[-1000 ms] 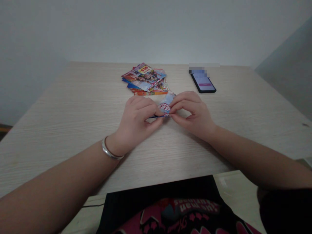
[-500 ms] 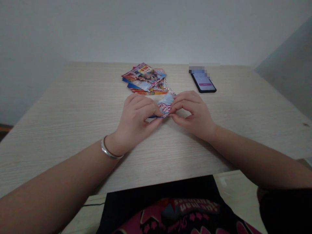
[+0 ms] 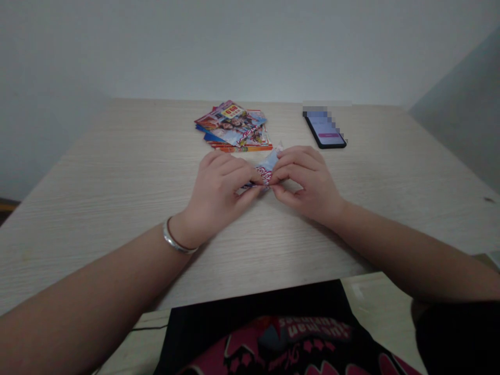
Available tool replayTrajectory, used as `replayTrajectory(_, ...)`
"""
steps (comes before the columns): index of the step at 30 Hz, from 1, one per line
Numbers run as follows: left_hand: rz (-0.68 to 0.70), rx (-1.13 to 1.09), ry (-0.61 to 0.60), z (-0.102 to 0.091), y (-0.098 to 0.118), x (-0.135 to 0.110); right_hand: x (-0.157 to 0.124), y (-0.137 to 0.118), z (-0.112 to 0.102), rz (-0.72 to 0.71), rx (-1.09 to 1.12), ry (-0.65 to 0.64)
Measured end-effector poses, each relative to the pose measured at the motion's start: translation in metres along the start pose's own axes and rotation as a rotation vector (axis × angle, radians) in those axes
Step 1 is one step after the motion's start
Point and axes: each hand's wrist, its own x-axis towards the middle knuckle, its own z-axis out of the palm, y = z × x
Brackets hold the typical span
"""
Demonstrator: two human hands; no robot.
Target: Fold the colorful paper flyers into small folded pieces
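Between my hands is a folded sheet of glossy printed paper [image 3: 266, 165], light blue with red and white lettering. My left hand [image 3: 224, 182], with a silver bangle at the wrist, pinches its near edge between thumb and forefinger. From the other side, my right hand [image 3: 302, 177] grips the same edge, thumb and forefinger pressed together. The fingertips of both hands nearly meet on the fold. Much of the sheet is hidden behind my fingers. Just beyond my hands lies a loose pile of colourful printed leaflets [image 3: 234, 127].
A black smartphone [image 3: 326, 130] with its screen lit lies at the back right of the pale wooden table [image 3: 117, 172]. A wall [image 3: 250, 52] rises along the table's far edge. Black clothing with pink print shows at the near edge.
My right fingertips have shifted slightly left, closer to my left ones along the paper's edge. The sheet's visible part has tilted a little. The pile and phone stay put.
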Motion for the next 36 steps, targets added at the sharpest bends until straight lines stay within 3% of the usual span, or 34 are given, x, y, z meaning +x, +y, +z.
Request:
replayTrajectory(8,-0.022,0.036,-0.034,-0.003,0.002,0.001,-0.002,0.003,-0.001,-0.062,-0.025,0.054)
replayTrajectory(14,-0.015,0.029,-0.036,-0.002,0.001,0.001,-0.002,0.002,-0.001,-0.032,-0.037,0.039)
replayTrajectory(23,-0.006,-0.046,0.115,-0.001,-0.004,-0.002,-0.005,0.003,-0.006,0.022,-0.06,0.056)
replayTrajectory(36,0.004,-0.174,0.138,0.001,-0.005,-0.007,-0.009,0.012,-0.006,0.103,0.035,0.066)
